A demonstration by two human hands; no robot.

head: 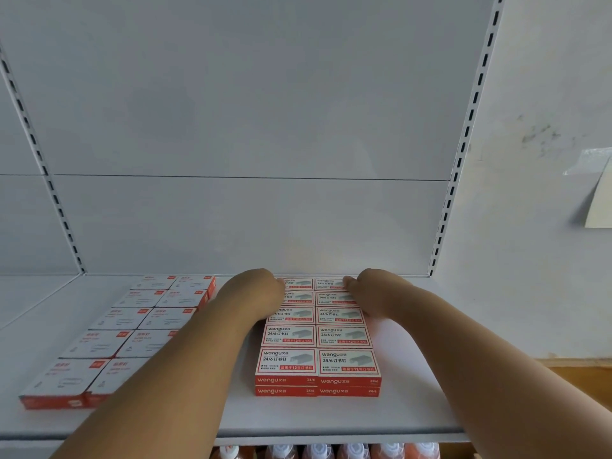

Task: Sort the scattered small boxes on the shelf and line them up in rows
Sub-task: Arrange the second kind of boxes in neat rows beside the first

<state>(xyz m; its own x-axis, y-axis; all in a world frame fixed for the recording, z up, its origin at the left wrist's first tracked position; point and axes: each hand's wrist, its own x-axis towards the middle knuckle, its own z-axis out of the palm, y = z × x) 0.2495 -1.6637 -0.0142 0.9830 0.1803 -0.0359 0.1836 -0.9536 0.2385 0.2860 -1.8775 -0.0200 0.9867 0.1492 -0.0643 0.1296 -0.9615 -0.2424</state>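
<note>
**Both hands at the back of the staple boxes**

We see a white shelf (331,422) with a white back panel (248,127) and slotted posts (463,154) at both sides. On the wall at the right hangs a paper note (601,200), fixed with tape. Under the shelf edge we see the tops of some orange bottles (354,452).

On the left part of the shelf lie the clip boxes (109,342), white on top with red sides, in two columns that run from front to back. Our left forearm (185,366) crosses over the right column and hides part of it.

To the right of them, well apart, stand the staple boxes (318,336), red and white, also in two columns of five rows. At the front they are two layers high.

The left hand (261,289) rests on the left side of this block near the back, the fingers curled onto the box tops. The right hand (367,289) touches the right side at the back rows, the fingers bent too. We cannot tell if either hand really grips a box.
</note>
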